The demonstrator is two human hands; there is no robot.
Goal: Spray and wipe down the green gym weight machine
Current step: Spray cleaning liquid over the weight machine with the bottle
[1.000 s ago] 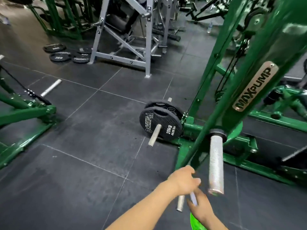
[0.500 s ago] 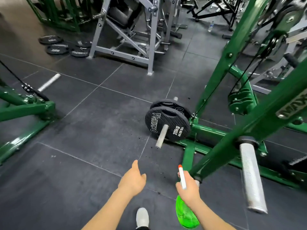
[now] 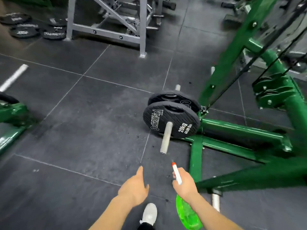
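The green weight machine (image 3: 232, 130) fills the right side, its base rails on the dark floor and a sloped arm crossing the lower right. Two black 20 kg plates (image 3: 171, 120) sit on its silver loading peg (image 3: 166, 138). My right hand (image 3: 184, 185) grips a green spray bottle (image 3: 187, 214) with a white, red-tipped nozzle (image 3: 176, 173) that points toward the peg. My left hand (image 3: 134, 188) hovers empty beside it, fingers relaxed and one finger extended forward. No cloth is visible.
A grey steel rack (image 3: 106, 29) stands at the back, with loose black plates (image 3: 36, 29) on the floor to its left. Another green machine's base (image 3: 11, 123) lies at the left edge. My white shoe (image 3: 149, 213) shows at the bottom.
My left hand let go of the machine's lower handle and came away empty. The right hand raised the spray bottle so its nozzle shows. My view dropped toward the plates and base.
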